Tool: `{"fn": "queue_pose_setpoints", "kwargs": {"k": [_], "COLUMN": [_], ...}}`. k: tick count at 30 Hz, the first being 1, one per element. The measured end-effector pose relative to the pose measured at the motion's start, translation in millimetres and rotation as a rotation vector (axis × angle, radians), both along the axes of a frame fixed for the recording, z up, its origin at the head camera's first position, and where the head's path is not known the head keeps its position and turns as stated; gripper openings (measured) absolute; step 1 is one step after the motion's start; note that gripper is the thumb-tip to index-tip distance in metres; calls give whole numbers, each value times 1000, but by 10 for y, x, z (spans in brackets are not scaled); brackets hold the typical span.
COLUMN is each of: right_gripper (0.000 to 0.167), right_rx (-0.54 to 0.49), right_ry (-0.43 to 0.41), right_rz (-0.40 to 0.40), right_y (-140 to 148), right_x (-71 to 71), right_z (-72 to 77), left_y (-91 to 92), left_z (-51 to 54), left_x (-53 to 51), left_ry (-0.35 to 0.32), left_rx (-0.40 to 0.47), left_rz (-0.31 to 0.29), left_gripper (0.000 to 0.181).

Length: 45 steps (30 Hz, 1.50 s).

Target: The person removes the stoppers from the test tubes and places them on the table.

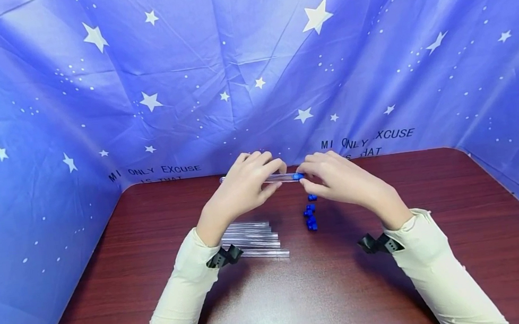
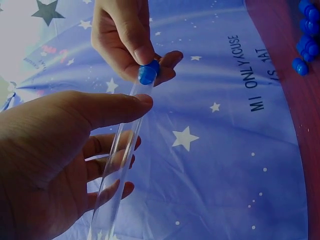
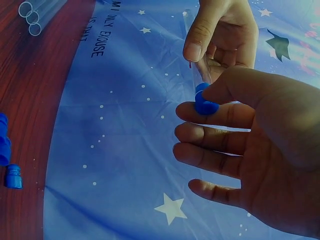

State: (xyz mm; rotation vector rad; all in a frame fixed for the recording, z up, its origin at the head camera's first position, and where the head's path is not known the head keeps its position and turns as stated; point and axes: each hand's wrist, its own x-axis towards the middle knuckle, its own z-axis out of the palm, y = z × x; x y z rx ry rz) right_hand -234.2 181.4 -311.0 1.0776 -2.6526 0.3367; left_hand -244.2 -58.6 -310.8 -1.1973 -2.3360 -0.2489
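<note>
A clear test tube (image 2: 120,155) is held in the air above the far part of the table, lying roughly level. My left hand (image 1: 249,179) grips its body between thumb and fingers. At the tube's mouth sits a blue stopper (image 3: 206,102), partly inside the opening. My right hand (image 1: 338,177) pinches that stopper between thumb and index finger, its other fingers spread apart in the right wrist view. Below the hands lie several more clear test tubes (image 1: 254,240) side by side, near my left wrist. Several loose blue stoppers (image 1: 312,223) form a short column to their right.
The dark red wooden table (image 1: 275,299) ends at a blue curtain (image 1: 229,69) with white stars, which stands behind it and on both sides. Black wrist cameras (image 1: 379,243) are strapped over the pale sleeves (image 1: 429,260).
</note>
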Motion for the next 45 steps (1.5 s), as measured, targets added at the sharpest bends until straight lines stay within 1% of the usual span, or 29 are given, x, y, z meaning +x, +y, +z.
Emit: {"fn": "queue_pose_setpoints", "kwargs": {"k": [7, 10, 12, 18, 20, 22, 29, 35, 39, 45], "right_gripper": [13, 12, 14, 20, 19, 19, 20, 17, 17, 17], "right_rx": [2, 8, 14, 7, -9, -27, -47, -46, -51, -91], "right_ry": [-7, 30, 94, 380, 438, 473, 530, 579, 588, 568], "right_rz": [-7, -11, -13, 0, 16, 34, 59, 74, 84, 114], "right_y": [-5, -7, -10, -29, -36, -45, -66, -85, -94, -109], "right_x": [13, 16, 10, -31, -41, -48, -60, -81, -90, -86], "right_z": [-1, -10, -31, -100, -106, -107, -104, -110, -114, -115], "left_y": [-2, 0, -1, -12, -16, -20, -36, -50, -54, -55], "left_z": [2, 7, 11, 32, 39, 44, 38, 50, 53, 54], "left_x": [13, 18, 20, 39, 45, 51, 39, 41, 42, 30], "left_ry": [-41, -47, -46, -36, -32, -33, -18, -20, -21, 19], "left_rx": [-20, -24, -26, -25, -16, -7, 8, 24, 32, 39], "left_rz": [18, 22, 25, 30, 30, 30, 28, 28, 31, 41], "left_gripper": [15, 15, 15, 14, 15, 15, 15, 15, 14, 14]}}
